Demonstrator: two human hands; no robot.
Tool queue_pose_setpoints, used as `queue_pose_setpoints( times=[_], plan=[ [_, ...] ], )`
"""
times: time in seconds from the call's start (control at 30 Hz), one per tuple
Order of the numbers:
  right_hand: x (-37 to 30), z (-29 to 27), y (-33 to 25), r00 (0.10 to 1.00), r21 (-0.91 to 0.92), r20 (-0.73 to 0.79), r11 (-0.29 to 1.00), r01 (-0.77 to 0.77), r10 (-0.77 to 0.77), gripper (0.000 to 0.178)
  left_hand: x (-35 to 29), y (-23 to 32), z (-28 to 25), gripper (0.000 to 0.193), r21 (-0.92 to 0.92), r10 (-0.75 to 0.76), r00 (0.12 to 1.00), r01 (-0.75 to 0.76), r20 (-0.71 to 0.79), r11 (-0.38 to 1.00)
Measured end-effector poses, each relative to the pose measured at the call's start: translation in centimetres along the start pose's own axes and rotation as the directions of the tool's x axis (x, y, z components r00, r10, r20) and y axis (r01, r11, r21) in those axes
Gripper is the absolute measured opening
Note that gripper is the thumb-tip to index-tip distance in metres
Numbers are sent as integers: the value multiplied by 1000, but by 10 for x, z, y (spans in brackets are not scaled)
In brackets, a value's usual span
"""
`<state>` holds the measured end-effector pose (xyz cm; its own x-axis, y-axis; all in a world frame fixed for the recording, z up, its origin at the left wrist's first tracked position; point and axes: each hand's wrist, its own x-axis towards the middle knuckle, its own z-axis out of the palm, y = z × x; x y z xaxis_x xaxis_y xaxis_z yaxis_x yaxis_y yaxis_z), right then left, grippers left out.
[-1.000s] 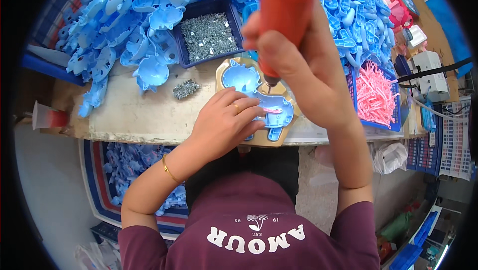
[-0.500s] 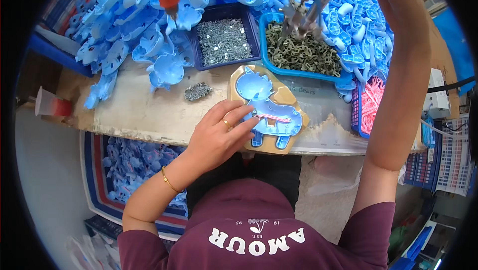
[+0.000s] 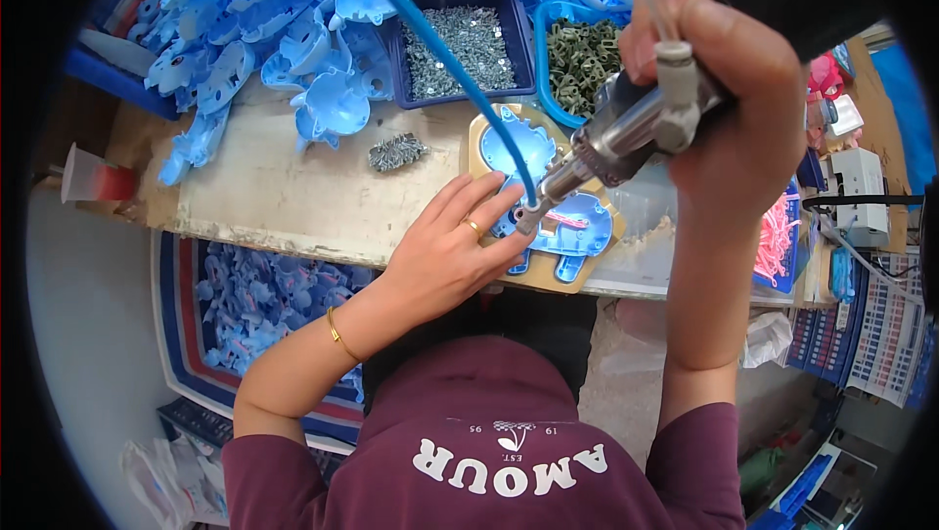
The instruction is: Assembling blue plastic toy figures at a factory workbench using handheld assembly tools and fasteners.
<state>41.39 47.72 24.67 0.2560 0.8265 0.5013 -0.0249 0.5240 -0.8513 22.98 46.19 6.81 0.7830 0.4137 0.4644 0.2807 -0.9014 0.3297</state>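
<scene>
Right hand (image 3: 751,90) grips tool (image 3: 608,145); left hand (image 3: 448,244), outspread, touches blue shell (image 3: 593,227): light, stiff, I judge; grasp by rim.

On the table (image 3: 259,193), the plastic shell (image 3: 591,235) lies in the holder (image 3: 544,281) before me, my left grip (image 3: 445,248) at its left side, the tool (image 3: 621,136) in my right grip (image 3: 748,90) above it. Behind stands the screw tray (image 3: 465,97), the clip tray (image 3: 542,61) to its right. Left of the holder lies a screw clump (image 3: 396,153); a basket (image 3: 777,283) stands right.
</scene>
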Motion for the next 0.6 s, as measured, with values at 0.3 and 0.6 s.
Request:
queue_pose_setpoints(
  times=[0.3,0.6],
  plan=[
    [19,-74,36,691,-33,593,844,535,-415,28,2,1,2,35,4,-8,1000,8,-20,1000],
    [43,-49,-3,588,-21,602,726,688,-540,21,14,-7,-13,24,-137,-74,997,72,-10,988]
  ],
)
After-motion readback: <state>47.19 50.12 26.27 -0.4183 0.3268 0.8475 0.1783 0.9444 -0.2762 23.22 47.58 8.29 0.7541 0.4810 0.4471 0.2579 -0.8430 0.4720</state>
